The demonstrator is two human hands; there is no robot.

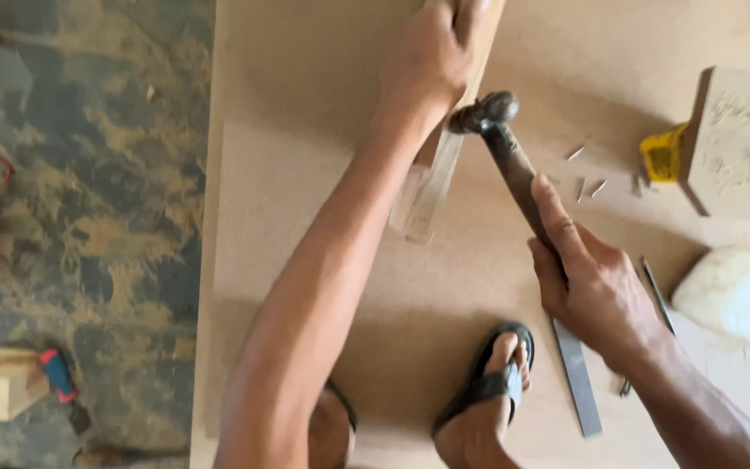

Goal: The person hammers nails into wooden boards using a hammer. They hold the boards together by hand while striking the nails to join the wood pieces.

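Wooden strip [431, 174] lying on the fibreboard sheet [305, 174] near its far edge, pinned at its upper end by the clenched left hand [427, 61]. Hammer [509, 152], grasped by the right hand [592, 282], head against the strip. Loose nails [588, 185] lie just beside.

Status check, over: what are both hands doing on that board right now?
Left hand steadying wooden strip. Right hand gripping hammer, head at strip. Loose nails beside it, nothing blocking.
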